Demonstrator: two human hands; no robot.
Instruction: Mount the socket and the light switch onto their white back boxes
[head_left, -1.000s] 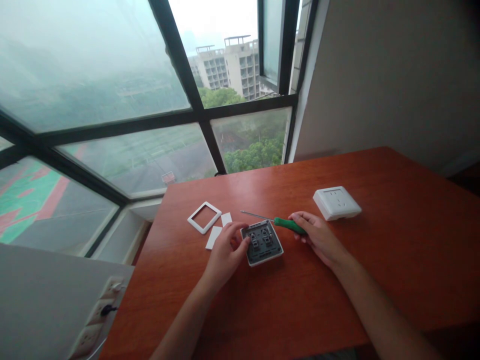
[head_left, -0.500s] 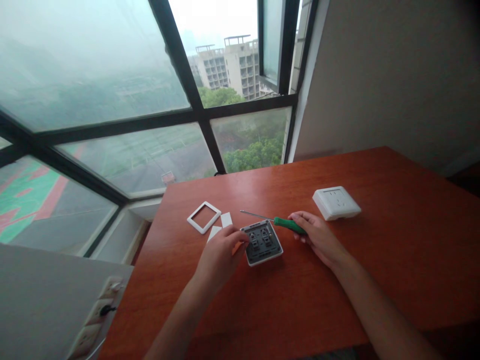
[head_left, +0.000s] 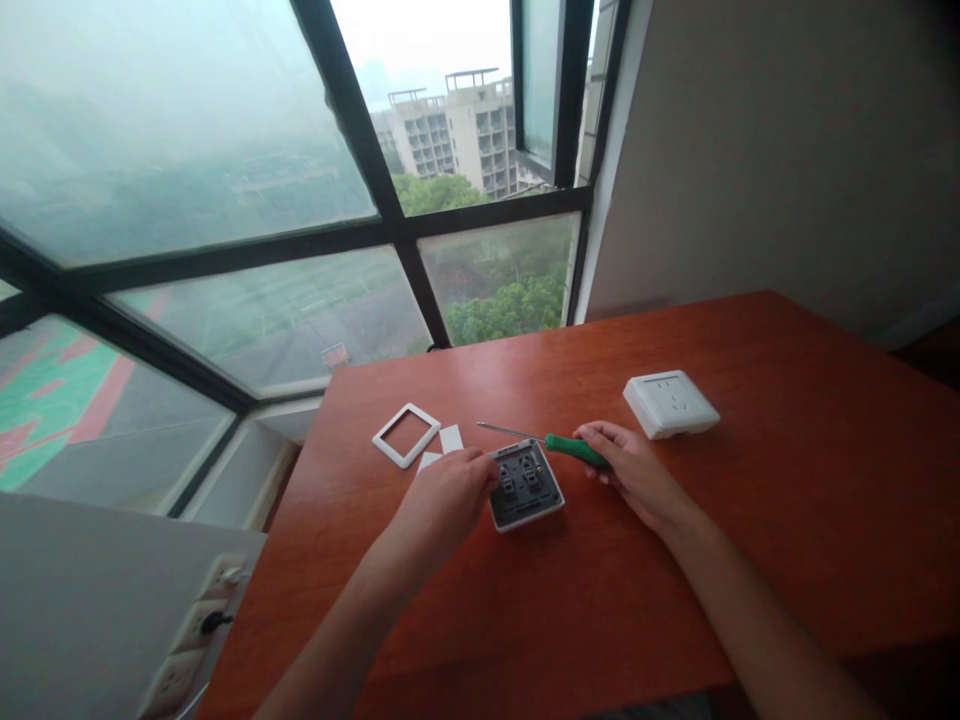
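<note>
My right hand is closed around the green handle of a screwdriver. The screwdriver's thin shaft points left, over the far edge of a wall switch. With its cover off, the switch lies on the table, showing a dark grey inside with two mechanisms and a white rim. My left hand is at the left side of the switch, fingers pinched together above it. Whatever the fingers may hold is hidden. Just beyond this hand lie two white rocker plates, one partly covered by the hand.
A white square frame lies at the far left of the brown table. A white socket box stands at the back right. Large windows border the table's far side. Wall sockets with a black plug are at lower left.
My left hand has turned, with its fingers drawn closer together at the left side of the switch. My right hand and the screwdriver have hardly moved.
</note>
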